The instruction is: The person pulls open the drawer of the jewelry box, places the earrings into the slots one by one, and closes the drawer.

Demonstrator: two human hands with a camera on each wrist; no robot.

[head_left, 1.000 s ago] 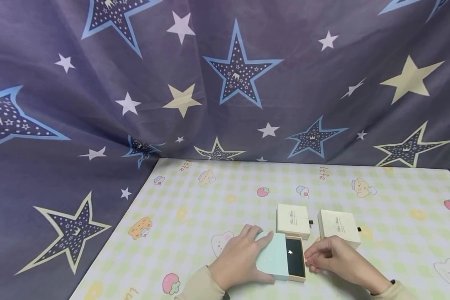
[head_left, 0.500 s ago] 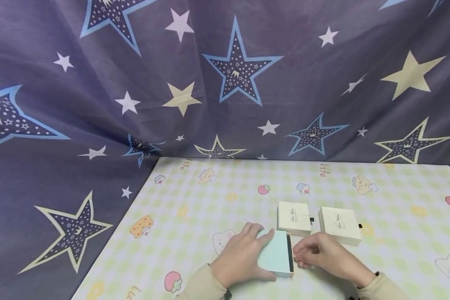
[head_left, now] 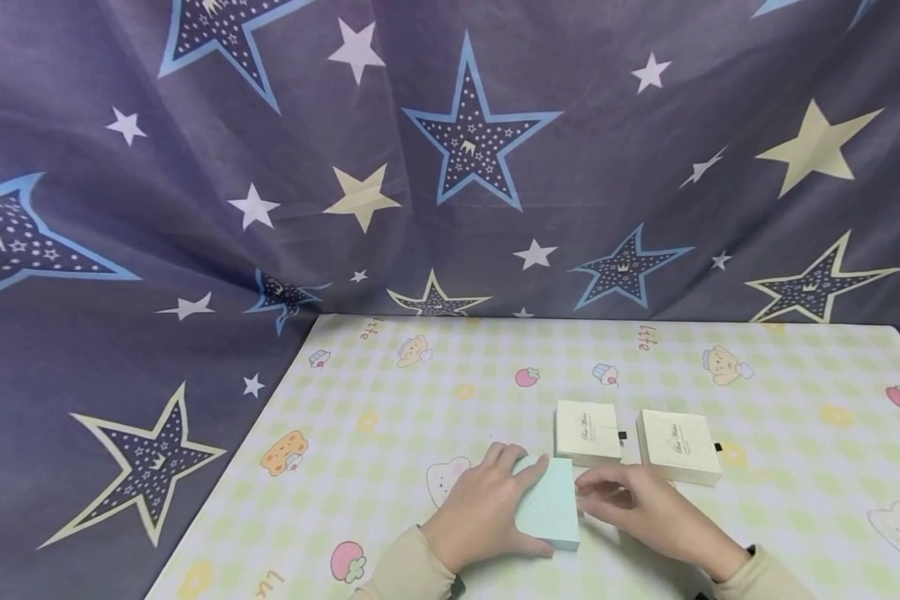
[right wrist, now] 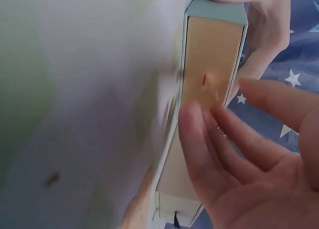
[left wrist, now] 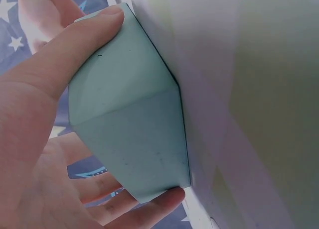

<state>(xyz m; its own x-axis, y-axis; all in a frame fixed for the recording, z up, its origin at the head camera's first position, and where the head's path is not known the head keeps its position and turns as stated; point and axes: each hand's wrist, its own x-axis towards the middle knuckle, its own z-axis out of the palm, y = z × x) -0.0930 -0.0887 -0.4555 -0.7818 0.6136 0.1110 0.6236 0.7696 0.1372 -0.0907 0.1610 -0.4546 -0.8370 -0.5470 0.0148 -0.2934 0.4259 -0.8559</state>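
My left hand (head_left: 487, 504) grips a mint-green drawer box (head_left: 551, 508) lying on the table, thumb on its near side and fingers on the far side. The left wrist view shows the thumb and fingertips against opposite sides of the box (left wrist: 134, 114). At its right end, my right hand (head_left: 637, 504) has its fingertips close to the tan drawer front (right wrist: 209, 55), which sits level with the sleeve's edge. A small slit and pale tab show on that front, right by the loosely bent fingers of the right hand (right wrist: 249, 149).
Two cream boxes with black pull tabs, a left one (head_left: 587, 433) and a right one (head_left: 678, 447), stand just behind the mint box. A checked, cartoon-printed cover lies over the table (head_left: 390, 383). A starry dark curtain (head_left: 540, 75) hangs along the back and left.
The drawer with its black lining and small silver star has slid left into the mint sleeve. My right hand moved left with it; the left hand kept its grip.
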